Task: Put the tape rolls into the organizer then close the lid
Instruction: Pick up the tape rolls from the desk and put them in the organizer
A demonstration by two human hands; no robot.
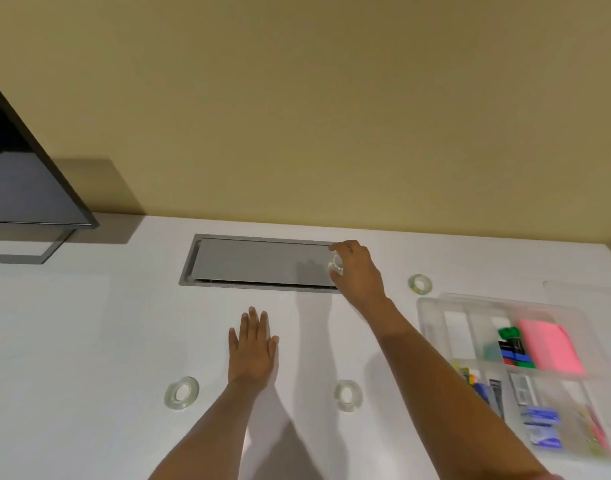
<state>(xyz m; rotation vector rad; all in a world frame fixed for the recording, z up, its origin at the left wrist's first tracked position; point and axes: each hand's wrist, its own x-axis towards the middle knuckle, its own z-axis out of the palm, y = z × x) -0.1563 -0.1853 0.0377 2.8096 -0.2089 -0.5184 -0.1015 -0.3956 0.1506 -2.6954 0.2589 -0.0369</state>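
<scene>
Tape rolls lie apart on the white desk (pixel 89 341): one (pixel 335 263) pinched in the right hand (pixel 357 271) fingers over the grey hatch (pixel 259 263), left hand (pixel 252 344) flat, open organizer (pixel 432 306) at right.

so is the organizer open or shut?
Open: organizer shows its compartments uncovered, with the clear lid apparently lying behind it.

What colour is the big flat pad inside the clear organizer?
Pink pad, seen in the head view, in the organizer.

Glossy clear tape rolls (pixel 181 392) lie on a matt white desk (pixel 89 341) beside a translucent frosted-plastic organizer (pixel 432 317).
</scene>
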